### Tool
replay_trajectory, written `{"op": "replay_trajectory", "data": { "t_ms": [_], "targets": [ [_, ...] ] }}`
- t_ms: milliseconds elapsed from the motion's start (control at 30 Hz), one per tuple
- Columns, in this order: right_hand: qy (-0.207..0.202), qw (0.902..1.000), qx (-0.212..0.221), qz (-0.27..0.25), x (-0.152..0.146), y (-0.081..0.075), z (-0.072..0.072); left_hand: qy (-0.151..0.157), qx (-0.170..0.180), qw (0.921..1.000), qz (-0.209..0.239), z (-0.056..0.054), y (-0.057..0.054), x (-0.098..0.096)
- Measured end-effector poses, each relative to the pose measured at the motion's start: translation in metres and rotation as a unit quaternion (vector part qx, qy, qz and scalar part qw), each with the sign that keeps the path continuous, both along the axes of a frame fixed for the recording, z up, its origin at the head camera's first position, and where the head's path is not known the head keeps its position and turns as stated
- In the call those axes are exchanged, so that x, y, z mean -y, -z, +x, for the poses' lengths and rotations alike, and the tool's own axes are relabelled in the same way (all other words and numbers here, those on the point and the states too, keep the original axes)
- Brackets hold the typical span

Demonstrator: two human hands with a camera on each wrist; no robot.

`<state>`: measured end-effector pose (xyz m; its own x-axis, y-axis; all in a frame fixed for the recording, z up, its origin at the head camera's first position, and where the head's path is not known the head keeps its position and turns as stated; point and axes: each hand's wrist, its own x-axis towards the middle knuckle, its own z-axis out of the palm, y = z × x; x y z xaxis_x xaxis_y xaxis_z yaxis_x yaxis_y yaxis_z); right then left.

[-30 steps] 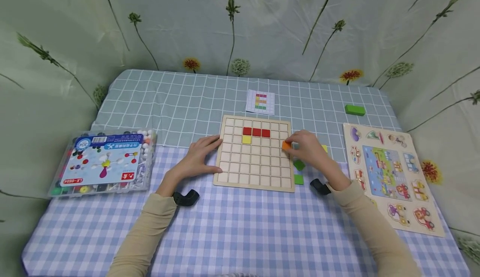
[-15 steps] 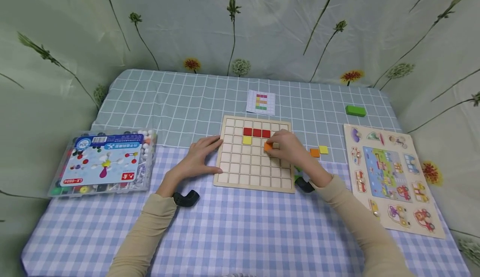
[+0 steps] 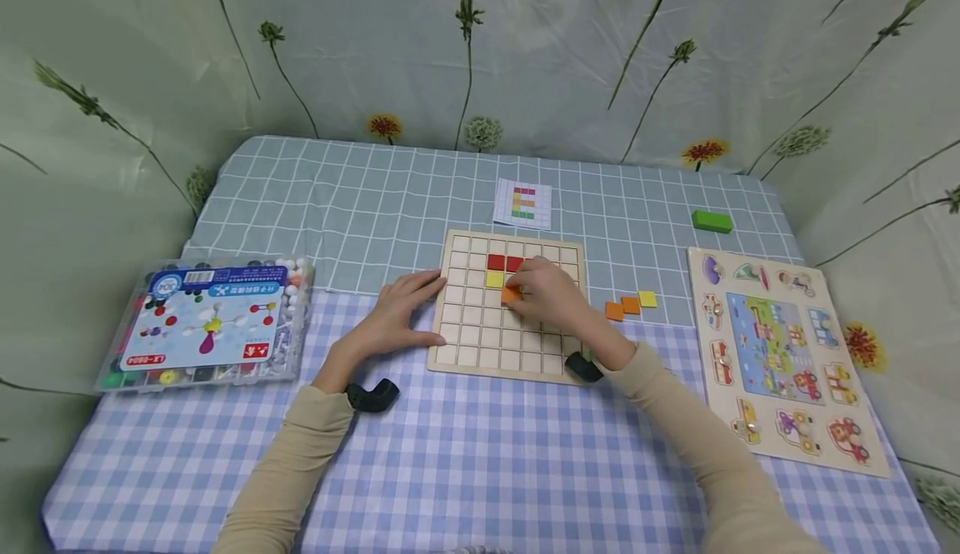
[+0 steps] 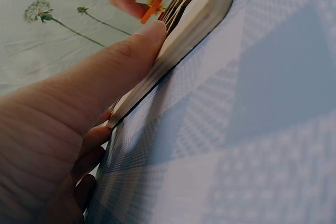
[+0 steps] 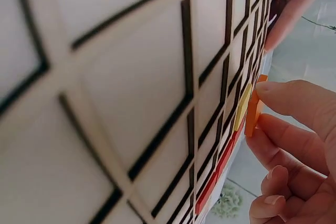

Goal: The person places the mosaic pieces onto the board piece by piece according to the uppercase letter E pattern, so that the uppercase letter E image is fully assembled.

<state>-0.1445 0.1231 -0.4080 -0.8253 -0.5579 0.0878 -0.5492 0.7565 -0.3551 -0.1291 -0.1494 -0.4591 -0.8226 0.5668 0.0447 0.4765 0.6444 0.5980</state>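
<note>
A wooden grid board [image 3: 472,336] lies on the table with red tiles [image 3: 496,262] in a row and a yellow tile [image 3: 494,279] below the leftmost one. My right hand [image 3: 553,294] pinches an orange tile [image 3: 511,295] between thumb and fingers, close over the board just below and right of the yellow tile. In the right wrist view the orange tile [image 5: 255,107] is held tilted on edge. My left hand [image 3: 393,318] rests at the board's left edge, its thumb [image 4: 118,69] and fingers spread against the rim.
Loose orange tiles [image 3: 622,308] and a yellow tile [image 3: 647,299] lie right of the board. A pattern card [image 3: 522,204] sits behind it. A molecule-kit box [image 3: 206,325] stands left; a picture puzzle [image 3: 787,362] and a green block [image 3: 712,221] are on the right.
My right hand has carried the orange tile leftward from the board's right edge to beside the yellow tile. My left hand has stayed at the left edge.
</note>
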Motion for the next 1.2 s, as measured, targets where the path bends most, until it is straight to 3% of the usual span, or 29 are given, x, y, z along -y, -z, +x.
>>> {"op": "replay_trajectory", "data": {
  "t_ms": [1200],
  "targets": [
    [-0.012, 0.9997, 0.019, 0.012, 0.018, 0.004, -0.002, 0.004, -0.007, 1.0000, 0.000, -0.001, -0.001, -0.001]
  ]
}}
